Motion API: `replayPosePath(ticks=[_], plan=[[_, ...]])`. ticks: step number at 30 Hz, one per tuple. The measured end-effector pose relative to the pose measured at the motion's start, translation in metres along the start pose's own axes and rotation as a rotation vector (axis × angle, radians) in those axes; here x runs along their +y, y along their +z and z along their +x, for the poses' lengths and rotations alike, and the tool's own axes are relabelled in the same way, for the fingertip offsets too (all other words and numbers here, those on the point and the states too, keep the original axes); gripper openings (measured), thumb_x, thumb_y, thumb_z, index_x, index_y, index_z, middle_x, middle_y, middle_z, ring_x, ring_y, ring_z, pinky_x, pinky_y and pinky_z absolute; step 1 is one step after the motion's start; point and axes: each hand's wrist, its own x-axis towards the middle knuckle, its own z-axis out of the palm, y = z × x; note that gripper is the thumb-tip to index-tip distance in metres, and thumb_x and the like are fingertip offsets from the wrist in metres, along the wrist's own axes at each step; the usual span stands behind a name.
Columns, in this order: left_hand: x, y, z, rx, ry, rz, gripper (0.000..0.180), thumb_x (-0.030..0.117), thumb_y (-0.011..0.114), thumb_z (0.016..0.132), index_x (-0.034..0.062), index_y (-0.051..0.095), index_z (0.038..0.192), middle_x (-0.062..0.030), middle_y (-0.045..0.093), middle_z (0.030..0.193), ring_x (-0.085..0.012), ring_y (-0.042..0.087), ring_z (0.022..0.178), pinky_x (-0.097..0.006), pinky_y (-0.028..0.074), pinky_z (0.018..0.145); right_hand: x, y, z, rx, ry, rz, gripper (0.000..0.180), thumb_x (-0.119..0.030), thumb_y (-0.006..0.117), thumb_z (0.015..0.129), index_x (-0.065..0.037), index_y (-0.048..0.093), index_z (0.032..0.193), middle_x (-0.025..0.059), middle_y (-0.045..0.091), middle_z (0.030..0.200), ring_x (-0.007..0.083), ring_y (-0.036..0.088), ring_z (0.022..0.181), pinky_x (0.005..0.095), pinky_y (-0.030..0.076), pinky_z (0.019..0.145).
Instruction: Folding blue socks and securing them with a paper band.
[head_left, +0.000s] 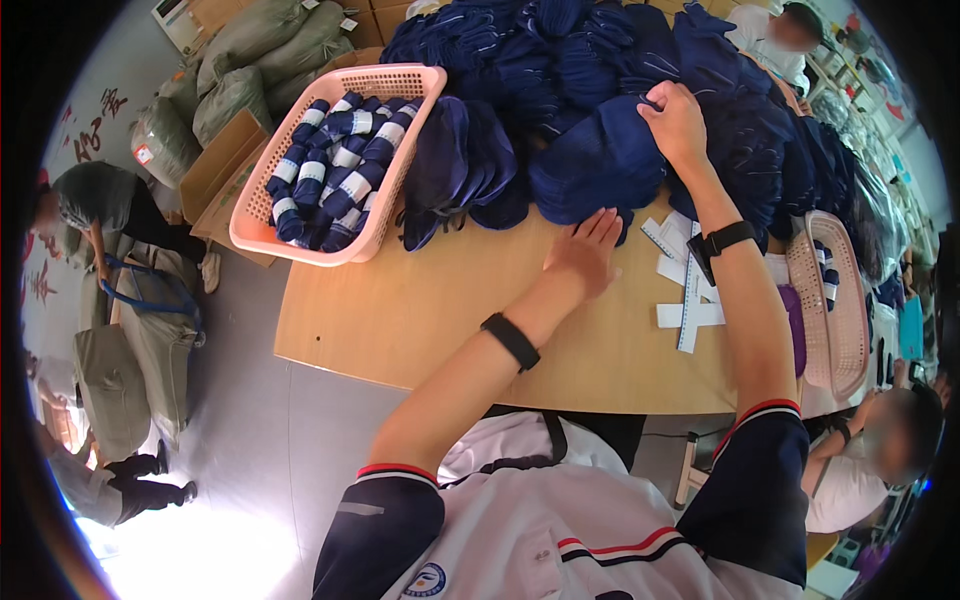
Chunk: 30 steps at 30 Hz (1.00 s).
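On the table before me lies a stack of dark-blue knitted pieces, sock-like in look; their exact kind does not show. My left hand lies on the wood at the stack's near edge, its fingers stretched out and their tips touching the fabric. At the stack's upper right, my right hand has thumb and forefinger pinched on the fabric's edge. Another bunch of dark-blue pieces rests just left of the stack. White rulers and white paper strips lie near my right forearm.
Left on the table, a pink basket holds rolled navy bundles with white bands. A large navy pile covers the back. Another pink basket stands at right. Grey sacks and several people surround the table.
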Motion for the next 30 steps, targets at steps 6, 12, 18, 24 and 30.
replayPosePath(ticks=[6,12,18,24,30], plan=[[-0.021,-0.008,-0.014,0.067,0.116,-0.092,0.065,0.027,0.062,0.093,0.0021,0.04,0.15,-0.0147,0.032,0.162,-0.0265,0.03,0.15,-0.038,0.03,0.119,-0.056,-0.065,-0.007,-0.235,0.22,0.677,0.029,-0.023,0.077,0.09,0.002,0.068,0.102,0.0038,0.068,0.09,0.0096,0.061,0.082,0.0249,0.048,0.073],[0.017,-0.108,-0.098,0.794,0.023,-0.596,0.057,0.009,0.081,0.075,0.0024,0.053,0.125,-0.0154,0.059,0.128,-0.033,0.059,0.116,-0.042,0.048,0.094,-0.111,-0.189,-0.046,-0.292,0.178,1.06,0.017,-0.016,0.063,0.1,-0.004,0.062,0.112,-0.0011,0.066,0.1,0.0039,0.059,0.087,0.0204,0.047,0.078],[0.053,-0.067,-0.131,0.628,0.053,-0.961,0.06,0.015,0.085,0.078,-0.0004,0.051,0.125,-0.0169,0.067,0.11,-0.033,0.067,0.1,-0.04,0.054,0.09,-0.114,-0.207,-0.082,-0.516,0.231,0.999,0.023,-0.018,0.074,0.09,-0.006,0.055,0.096,0.0024,0.065,0.098,0.0085,0.062,0.09,0.0244,0.049,0.081],[0.05,-0.002,-0.167,-0.108,-0.273,-1.323,0.044,0.012,0.072,0.09,-0.0025,0.051,0.125,-0.0144,0.069,0.109,-0.0328,0.07,0.095,-0.039,0.055,0.089,-0.034,-0.094,-0.142,-0.84,0.57,1.082,0.012,-0.011,0.067,0.096,-0.001,0.066,0.102,0.0001,0.064,0.094,0.0067,0.058,0.088,0.0232,0.046,0.083],[0.061,-0.026,-0.167,-0.142,-0.25,-0.362,0.046,0.021,0.074,0.086,0.005,0.055,0.125,-0.0142,0.067,0.118,-0.0278,0.067,0.1,-0.04,0.053,0.086,0.0,-0.044,-0.181,-0.72,0.468,0.748,0.01,-0.01,0.067,0.095,-0.001,0.066,0.096,-0.0005,0.064,0.089,0.0068,0.056,0.085,0.023,0.045,0.078]])
